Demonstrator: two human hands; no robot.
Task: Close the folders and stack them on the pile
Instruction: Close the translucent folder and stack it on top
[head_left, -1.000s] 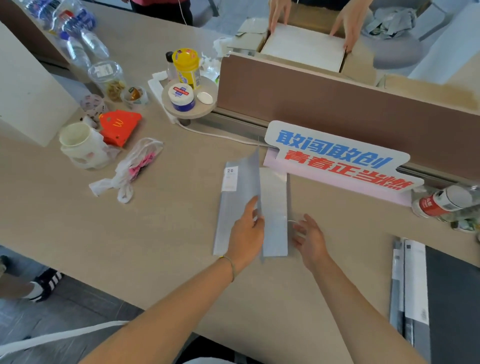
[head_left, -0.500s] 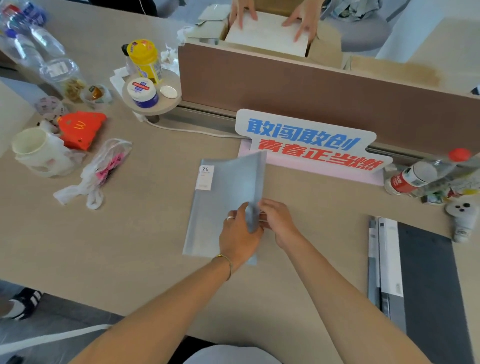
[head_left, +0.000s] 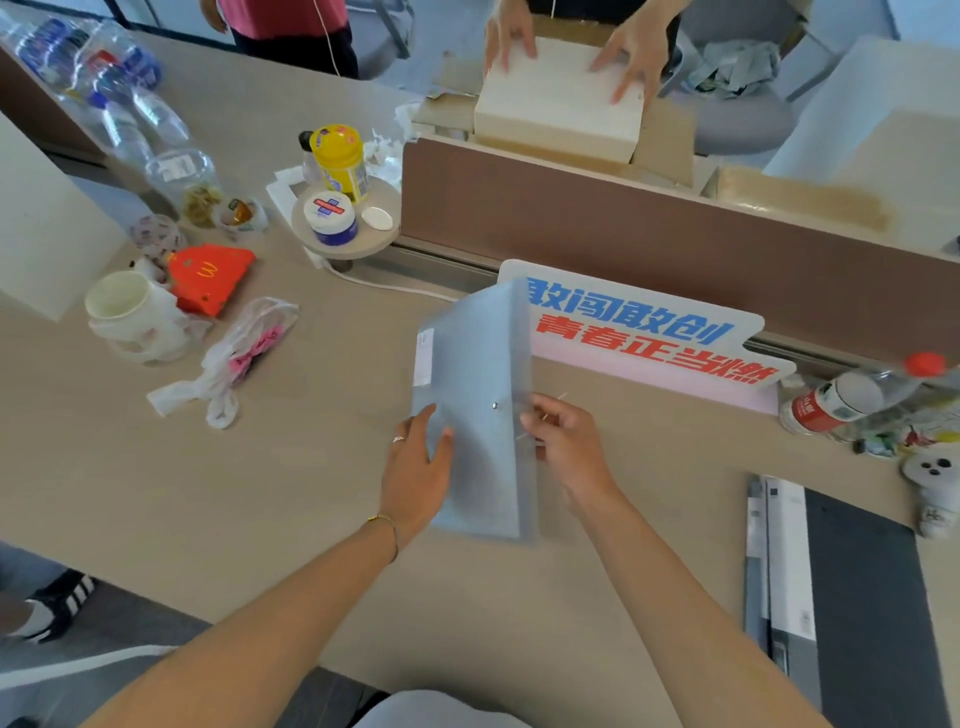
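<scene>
A translucent grey folder (head_left: 480, 374) with a small white label near its top left corner stands tilted on the tan table (head_left: 156, 493), folded together, its top edge raised toward the sign. My left hand (head_left: 415, 467) presses flat against its left face. My right hand (head_left: 566, 441) pinches a thin elastic cord at the folder's right edge, next to a small metal stud. The pile of folders (head_left: 852, 597), dark grey on top with lighter ones under it, lies at the table's right edge.
A blue-and-red lettered sign (head_left: 649, 332) stands before a brown partition (head_left: 649, 228). Left are a white mug (head_left: 127, 312), a red carton (head_left: 210, 278) and a plastic bag (head_left: 239, 353). A bottle (head_left: 852, 397) lies right. Another person's hands hold a white box (head_left: 561, 109) behind.
The open folder has been folded together and lifted upright. My right hand went from its lower right corner to the right edge and now pinches the elastic cord.
</scene>
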